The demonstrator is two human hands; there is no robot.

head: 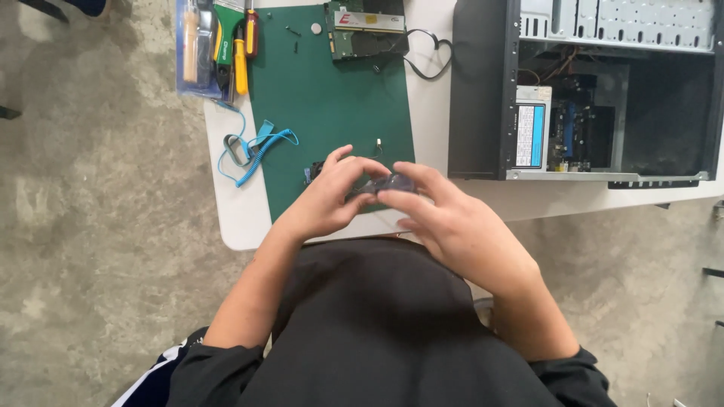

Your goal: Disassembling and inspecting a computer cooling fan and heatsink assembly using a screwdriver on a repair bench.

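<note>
Standing on a rough grey concrete floor (98, 226), the white worktop (241, 218) carries a green mat (324, 98), an open black computer case (581, 90), a circuit board (366, 30), a pack of screwdrivers (215, 45) and a coiled blue wrist strap (256, 151). Over the mat's near edge, a small dark component (385, 185) lies roughly level, its long axis running left to right. It sits between the hands: left hand (328, 200) pinches its left end, right hand (452, 222) grips its right end with the fingertips.
</note>
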